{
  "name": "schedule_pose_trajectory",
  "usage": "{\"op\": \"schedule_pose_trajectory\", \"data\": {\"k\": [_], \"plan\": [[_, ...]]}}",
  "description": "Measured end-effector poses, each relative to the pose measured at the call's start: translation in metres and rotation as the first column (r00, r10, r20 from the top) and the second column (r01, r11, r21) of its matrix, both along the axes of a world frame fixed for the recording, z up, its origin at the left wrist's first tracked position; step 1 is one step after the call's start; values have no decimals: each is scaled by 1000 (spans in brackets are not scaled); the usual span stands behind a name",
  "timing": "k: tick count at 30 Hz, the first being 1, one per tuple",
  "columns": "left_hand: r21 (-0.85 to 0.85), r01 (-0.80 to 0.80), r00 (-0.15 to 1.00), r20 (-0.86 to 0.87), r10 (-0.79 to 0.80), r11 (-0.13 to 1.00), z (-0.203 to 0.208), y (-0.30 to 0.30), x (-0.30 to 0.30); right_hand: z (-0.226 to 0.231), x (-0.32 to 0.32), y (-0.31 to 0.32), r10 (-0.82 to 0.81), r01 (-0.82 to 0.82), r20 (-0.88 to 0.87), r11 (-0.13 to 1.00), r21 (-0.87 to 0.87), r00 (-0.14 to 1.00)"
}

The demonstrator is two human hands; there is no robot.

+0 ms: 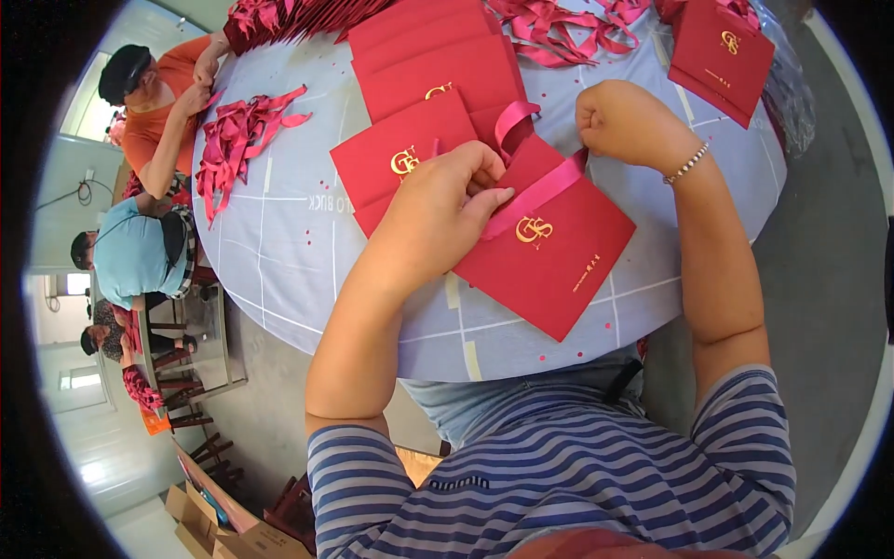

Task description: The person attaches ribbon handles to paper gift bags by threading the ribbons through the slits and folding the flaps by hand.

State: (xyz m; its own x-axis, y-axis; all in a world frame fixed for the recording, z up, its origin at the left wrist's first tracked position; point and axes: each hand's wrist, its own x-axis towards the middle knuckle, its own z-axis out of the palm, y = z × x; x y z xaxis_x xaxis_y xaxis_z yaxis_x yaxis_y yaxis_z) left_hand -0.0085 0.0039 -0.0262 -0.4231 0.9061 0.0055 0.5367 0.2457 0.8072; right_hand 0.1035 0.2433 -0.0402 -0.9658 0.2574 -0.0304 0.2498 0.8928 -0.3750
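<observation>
My left hand (442,207) has thumb and fingertips pressed together at the upper left of the red bag (563,279); exactly what they pinch I cannot tell. My right hand (626,121) is curled tight, gripping the end of a pink ribbon (542,196) across the bag, which lies tilted near the surface's (279,289) edge, beside other bags (438,88).

We see the red bag (568,270) with gold emblem (534,233). Beneath it, the pale-blue cloth (298,270) has white lines.
</observation>
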Motion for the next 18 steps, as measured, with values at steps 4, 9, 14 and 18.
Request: {"op": "schedule_pose_trajectory", "data": {"k": [4, 9, 14, 18], "plan": [[20, 43, 983, 179, -46, 999, -3, -5, -4, 3, 4, 0, -109, 35, -177, 927, -375, 978], [48, -21, 967, 256, 8, 999, -1, -10, -9, 1, 9, 7, 144, -195, -248, 961, -197, 958], [-13, 16, 957, 290, -11, 1000, 8, -14, -15, 12, 6, -1, 189, -153, 94, 941, -301, 977], [11, -7, 931, 364, 3, 1000, 12, -15, -14, 6, 6, -2, 180, -164, 14, 923, -348, 983]]}}
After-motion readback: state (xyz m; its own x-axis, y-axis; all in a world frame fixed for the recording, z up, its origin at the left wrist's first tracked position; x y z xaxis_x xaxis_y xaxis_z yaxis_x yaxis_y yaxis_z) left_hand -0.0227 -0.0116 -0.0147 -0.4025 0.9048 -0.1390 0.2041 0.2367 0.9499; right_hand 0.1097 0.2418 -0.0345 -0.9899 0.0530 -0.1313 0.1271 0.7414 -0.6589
